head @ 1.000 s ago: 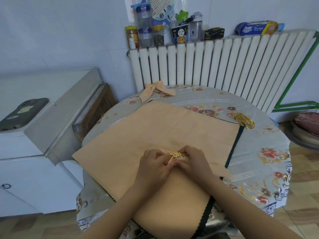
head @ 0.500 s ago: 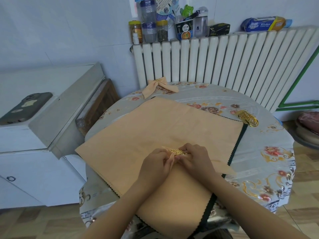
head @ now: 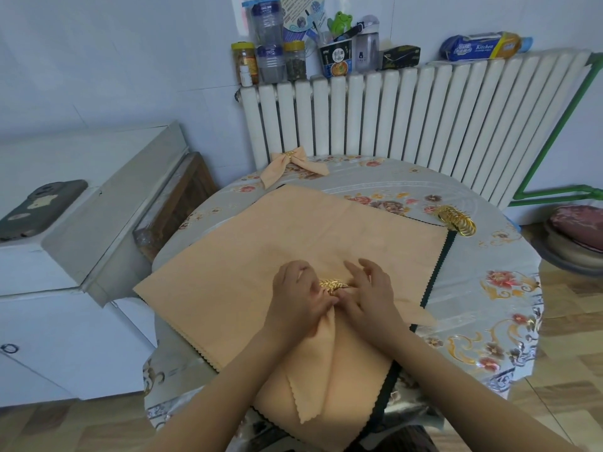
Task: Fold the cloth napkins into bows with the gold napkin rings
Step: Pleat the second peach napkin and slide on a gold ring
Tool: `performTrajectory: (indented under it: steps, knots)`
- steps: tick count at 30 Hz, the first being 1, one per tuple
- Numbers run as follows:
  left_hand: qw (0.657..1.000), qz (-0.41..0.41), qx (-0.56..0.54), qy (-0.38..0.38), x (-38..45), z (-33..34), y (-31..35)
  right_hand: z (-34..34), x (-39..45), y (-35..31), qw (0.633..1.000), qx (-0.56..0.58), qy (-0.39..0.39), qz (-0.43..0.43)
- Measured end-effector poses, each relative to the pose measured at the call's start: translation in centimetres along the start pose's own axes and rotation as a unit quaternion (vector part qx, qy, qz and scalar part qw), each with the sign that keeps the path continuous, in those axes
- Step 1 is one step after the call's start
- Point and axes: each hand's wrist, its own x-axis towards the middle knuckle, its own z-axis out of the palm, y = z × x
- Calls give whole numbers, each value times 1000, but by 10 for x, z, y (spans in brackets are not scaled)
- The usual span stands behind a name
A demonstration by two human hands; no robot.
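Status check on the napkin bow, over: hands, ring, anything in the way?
Left hand and right hand both pinch the peach cloth napkin at the gold leaf-pattern napkin ring. Bow unfinished. Nothing in the way.

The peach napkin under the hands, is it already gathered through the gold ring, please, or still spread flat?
Gathered: the napkin bunches at the gold ring, its pointed tail trailing toward the camera.

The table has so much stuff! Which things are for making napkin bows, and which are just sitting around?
For the bows: the napkin and gold ring in both hands, stacked napkins, spare rings, finished bow.

Just lying about: phone, jars, frog toy.
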Motion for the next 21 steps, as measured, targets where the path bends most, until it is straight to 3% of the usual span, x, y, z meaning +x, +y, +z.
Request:
performTrajectory:
  steps: [2, 5, 15, 21]
  knots:
    - [995, 21, -62, -74, 4, 3, -1, 2, -6, 3, 997, 22, 63, 41]
    - [982, 15, -26, -189, 5, 9, 1, 3, -18, 4, 990, 16, 133, 52]
    - [992, -38, 15, -119, -5, 16, 12, 13, -56, -21, 988, 120, 91, -32]
    - [989, -44, 40, -133, -8, 12, 15, 13, -58, -23, 992, 109, 61, -4]
